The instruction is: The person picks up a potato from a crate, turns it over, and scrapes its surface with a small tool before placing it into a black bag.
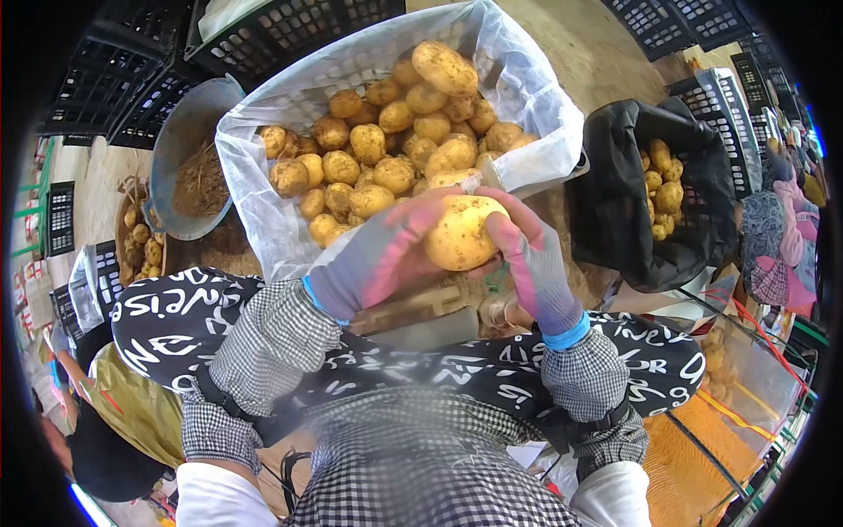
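Observation:
A large pale potato (461, 233) is held up between my two gloved hands, in front of a crate with a white liner (250, 176). My left hand (386, 250), in a grey and pink glove, has its fingers against the potato's left side. My right hand (531, 255) grips the right side, thumb across the front. Beyond them, many potatoes (369, 145) with brown soil marks fill the lined crate. A small part of a tool or strap near my right fingers is too unclear to name.
A blue-grey bucket (167, 158) with soil stands left of the lined crate, near a container of small potatoes (140, 241). On the right is a black-lined crate (615, 202) holding potatoes. Black crates (272, 39) stand behind; people (786, 237) are at both sides.

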Available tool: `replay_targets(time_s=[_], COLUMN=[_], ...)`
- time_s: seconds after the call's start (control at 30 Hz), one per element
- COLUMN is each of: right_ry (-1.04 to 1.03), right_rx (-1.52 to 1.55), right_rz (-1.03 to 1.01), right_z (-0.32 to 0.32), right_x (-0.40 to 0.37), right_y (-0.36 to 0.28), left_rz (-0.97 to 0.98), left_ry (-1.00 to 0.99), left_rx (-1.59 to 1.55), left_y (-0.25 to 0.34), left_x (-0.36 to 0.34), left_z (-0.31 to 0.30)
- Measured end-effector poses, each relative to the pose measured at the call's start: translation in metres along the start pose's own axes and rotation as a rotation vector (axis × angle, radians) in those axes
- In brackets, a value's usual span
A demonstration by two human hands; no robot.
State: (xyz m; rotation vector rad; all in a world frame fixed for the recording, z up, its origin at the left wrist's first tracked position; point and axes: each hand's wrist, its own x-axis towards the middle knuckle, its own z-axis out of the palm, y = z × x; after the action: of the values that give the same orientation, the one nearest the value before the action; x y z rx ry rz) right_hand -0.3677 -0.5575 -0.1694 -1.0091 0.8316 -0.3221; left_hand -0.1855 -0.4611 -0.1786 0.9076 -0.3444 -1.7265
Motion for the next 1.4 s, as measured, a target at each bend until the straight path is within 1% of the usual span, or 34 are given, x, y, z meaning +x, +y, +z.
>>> replay_targets(time_s=[0.03,0.07,0.13,0.17,0.23,0.33,0.37,0.43,0.47,0.53,0.6,0.63,0.67,0.73,0.8,0.83,0.87,0.9,0.93,0.97,1.03,1.07,1.17,1.23,1.27,1.37,1.4], right_ry=[-0.008,-0.017,-0.048,-0.063,-0.074,-0.031,-0.007,0.027,0.043,0.102,0.114,0.093,0.070,0.024,-0.057,-0.116,-0.174,-0.129,-0.123,-0.113,-0.063,-0.072,-0.067,-0.030,-0.011,0.033,0.042], right_rx=[-0.012,-0.025,-0.064,-0.083,-0.048,-0.030,-0.029,-0.143,-0.199,-0.650,-0.637,-0.397,-0.154,-0.030,0.015,-0.002,-0.018,0.053,-0.018,-0.088,-0.280,-0.338,-0.497,-0.590,-0.660,-0.838,-0.879], right_rz=[-0.011,-0.022,-0.156,-0.226,-0.128,0.004,0.044,-0.031,-0.070,-0.613,-0.585,-0.291,0.001,0.015,-0.054,-0.132,-0.209,-0.256,-0.287,-0.318,-0.407,-0.427,-0.474,-0.477,-0.540,-0.702,-0.737], right_z=[0.001,0.002,0.003,0.003,0.008,0.000,-0.003,0.003,0.005,0.000,-0.002,-0.001,-0.001,-0.003,-0.009,-0.015,-0.017,-0.010,-0.010,-0.012,-0.015,-0.018,-0.021,-0.018,-0.016,-0.009,-0.008], right_x=[0.000,0.000,0.002,0.003,-0.003,-0.003,-0.002,-0.007,-0.008,0.007,0.006,-0.003,-0.009,-0.008,-0.007,-0.005,-0.004,-0.004,-0.004,-0.004,-0.003,-0.002,-0.001,-0.004,-0.006,-0.005,-0.005], right_y=[-0.001,-0.002,0.009,0.012,-0.004,-0.004,-0.002,0.000,0.000,0.014,0.017,0.014,0.008,-0.008,-0.009,0.001,0.007,0.010,0.010,0.010,0.013,0.015,0.015,0.010,0.008,0.004,0.005], left_rz=[-0.017,-0.001,0.031,0.001,-0.061,-0.109,-0.114,-0.117,-0.126,-0.154,-0.156,-0.156,-0.139,-0.099,0.095,0.197,0.242,0.283,0.322,0.265,0.261,0.259,0.240,0.173,0.140,0.171,0.200], left_ry=[-0.044,-0.064,-0.097,-0.063,0.005,-0.112,-0.075,-0.001,0.000,0.000,0.050,0.073,0.048,0.000,-0.011,-0.014,-0.028,-0.038,-0.047,-0.009,-0.058,-0.082,-0.102,-0.081,-0.070,0.045,0.051], left_rx=[-0.191,-0.196,-0.205,-0.174,-0.115,-0.429,-0.385,-0.297,-0.292,-0.281,-0.272,-0.267,-0.270,-0.272,-0.109,-0.026,0.050,0.124,0.199,0.250,0.265,0.271,0.099,0.031,-0.003,0.439,0.482], left_y=[0.000,-0.004,-0.010,-0.012,-0.011,-0.003,-0.005,-0.008,-0.007,-0.007,-0.009,-0.010,-0.010,-0.007,-0.001,0.002,0.003,0.002,0.002,0.006,0.004,0.003,0.003,0.004,0.004,0.002,-0.003], left_x=[-0.001,-0.001,-0.003,-0.004,-0.007,-0.002,0.000,0.003,0.003,0.000,0.000,0.000,-0.001,-0.003,-0.007,-0.007,-0.006,-0.005,-0.005,-0.007,-0.006,-0.006,-0.008,-0.004,-0.003,0.001,0.002], left_z=[0.003,0.000,-0.009,-0.011,-0.008,0.007,0.006,0.004,0.004,0.003,0.004,0.004,0.004,0.003,0.008,0.010,0.011,0.014,0.016,0.017,0.013,0.012,0.011,-0.001,-0.005,0.003,0.006])
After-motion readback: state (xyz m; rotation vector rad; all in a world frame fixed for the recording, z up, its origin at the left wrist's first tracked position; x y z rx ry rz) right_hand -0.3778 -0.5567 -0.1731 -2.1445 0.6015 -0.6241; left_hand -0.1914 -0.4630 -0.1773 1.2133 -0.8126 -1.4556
